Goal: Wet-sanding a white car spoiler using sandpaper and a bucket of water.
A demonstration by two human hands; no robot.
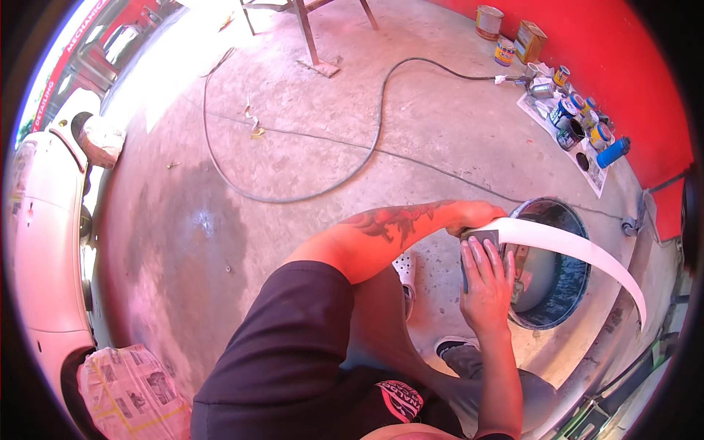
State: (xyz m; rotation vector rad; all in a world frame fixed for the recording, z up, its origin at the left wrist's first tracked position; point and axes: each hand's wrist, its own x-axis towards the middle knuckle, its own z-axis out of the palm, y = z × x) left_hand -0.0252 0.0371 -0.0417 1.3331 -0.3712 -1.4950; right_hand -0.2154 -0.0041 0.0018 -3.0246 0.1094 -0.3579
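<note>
A long white curved strip-like panel arches over a black tub at the right. My left hand, its forearm tattooed, is closed around the panel's near end; its fingertips are partly hidden. My right hand lies with straight fingers on a dark grey sheet of sandpaper, holding it against that same end. The sheet's edge also shows beside the fingers. Cloudy water stands in the black tub, below the panel and just right of my right hand.
Paint cans and a spray gun stand on newspaper by the red wall. A hose loops across the concrete floor. A pale car body with a newspaper-covered wheel is at left. A stand's legs are at the far side.
</note>
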